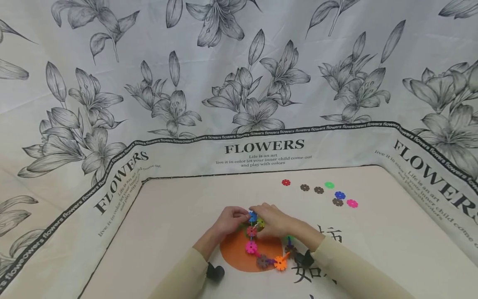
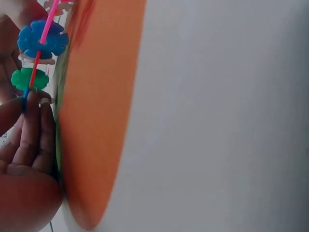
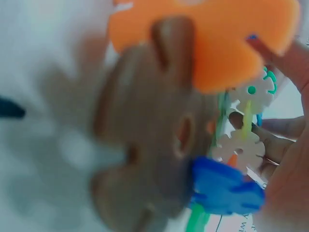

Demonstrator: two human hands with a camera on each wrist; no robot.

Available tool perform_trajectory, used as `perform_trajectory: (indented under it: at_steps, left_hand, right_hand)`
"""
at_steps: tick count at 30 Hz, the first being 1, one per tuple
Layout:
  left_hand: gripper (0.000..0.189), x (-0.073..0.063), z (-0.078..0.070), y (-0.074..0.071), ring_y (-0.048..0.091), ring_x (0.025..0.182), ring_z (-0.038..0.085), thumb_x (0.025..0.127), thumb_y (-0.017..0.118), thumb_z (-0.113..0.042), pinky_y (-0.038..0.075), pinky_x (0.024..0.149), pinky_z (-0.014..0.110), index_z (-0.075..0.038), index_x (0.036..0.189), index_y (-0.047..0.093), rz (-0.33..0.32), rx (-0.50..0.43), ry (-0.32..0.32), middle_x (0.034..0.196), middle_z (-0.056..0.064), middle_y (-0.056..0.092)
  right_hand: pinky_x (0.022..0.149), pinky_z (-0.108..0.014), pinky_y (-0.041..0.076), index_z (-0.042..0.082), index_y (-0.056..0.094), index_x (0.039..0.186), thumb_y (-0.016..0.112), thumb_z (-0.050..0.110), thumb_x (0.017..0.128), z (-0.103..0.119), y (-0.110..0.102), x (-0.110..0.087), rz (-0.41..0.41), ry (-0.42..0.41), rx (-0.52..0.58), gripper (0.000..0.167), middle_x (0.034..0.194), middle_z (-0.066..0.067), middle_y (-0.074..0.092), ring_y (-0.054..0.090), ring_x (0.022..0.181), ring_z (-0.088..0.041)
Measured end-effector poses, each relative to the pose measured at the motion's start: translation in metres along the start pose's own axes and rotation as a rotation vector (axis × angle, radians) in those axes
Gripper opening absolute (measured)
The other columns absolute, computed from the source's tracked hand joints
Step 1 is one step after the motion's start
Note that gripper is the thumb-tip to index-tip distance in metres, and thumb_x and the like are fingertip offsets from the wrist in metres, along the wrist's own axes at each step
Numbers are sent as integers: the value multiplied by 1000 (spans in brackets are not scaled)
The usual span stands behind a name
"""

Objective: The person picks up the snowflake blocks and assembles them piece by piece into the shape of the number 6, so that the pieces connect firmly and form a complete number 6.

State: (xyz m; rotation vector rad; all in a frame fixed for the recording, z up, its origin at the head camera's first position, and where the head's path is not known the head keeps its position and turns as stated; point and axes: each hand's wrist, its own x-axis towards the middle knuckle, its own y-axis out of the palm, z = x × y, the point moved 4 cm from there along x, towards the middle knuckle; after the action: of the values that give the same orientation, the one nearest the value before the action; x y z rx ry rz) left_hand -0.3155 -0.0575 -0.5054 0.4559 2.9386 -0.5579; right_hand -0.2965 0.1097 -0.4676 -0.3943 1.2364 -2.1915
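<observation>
Both hands work at the upper end of a chain of interlocking flower-shaped plastic discs. In the head view, my left hand (image 1: 230,220) pinches the chain at a blue disc (image 1: 252,216). The left wrist view shows its thumb and fingers on a blue piece seen edge-on, just below a green disc (image 2: 30,79). My right hand (image 1: 275,221) holds the chain from the other side, its fingers bent around the discs and partly hiding them. A pink disc (image 1: 251,248) and an orange disc (image 1: 280,263) hang lower in the loop. A brown disc (image 3: 145,130) looms close in the right wrist view.
Loose discs lie at the back right, among them a red one (image 1: 286,182), a green one (image 1: 329,185) and a pink one (image 1: 352,203). An orange circle (image 1: 239,259) and black characters are printed on the tabletop cloth. Flower-printed fabric (image 1: 261,83) walls the sides.
</observation>
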Motion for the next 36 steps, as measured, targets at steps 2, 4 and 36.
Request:
perform_trajectory:
  at_steps: [2, 4, 36]
  left_hand:
    - [20, 0, 1, -2, 67, 93, 18, 100, 67, -20, 52, 92, 36, -3, 110, 73, 1, 0, -6, 95, 6, 77]
    - [20, 0, 2, -3, 66, 94, 18, 100, 68, -20, 51, 92, 37, -4, 110, 73, 4, -4, -16, 97, 5, 76]
    - [20, 1, 9, -4, 65, 98, 19, 98, 72, -26, 51, 101, 44, -8, 108, 74, -2, -30, -56, 98, 2, 75]
  right_hand:
    - [111, -58, 37, 0, 48, 147, 85, 28, 81, 0, -2, -2, 6, 0, 4, 80, 139, -11, 59, 50, 128, -30]
    - [110, -60, 37, 0, 48, 148, 85, 29, 81, -1, -6, -6, 5, -3, 15, 81, 137, -10, 61, 50, 127, -31]
    - [76, -42, 50, -11, 54, 133, 73, 21, 95, -141, -109, -135, -405, 303, -47, 54, 116, -25, 65, 60, 101, -37]
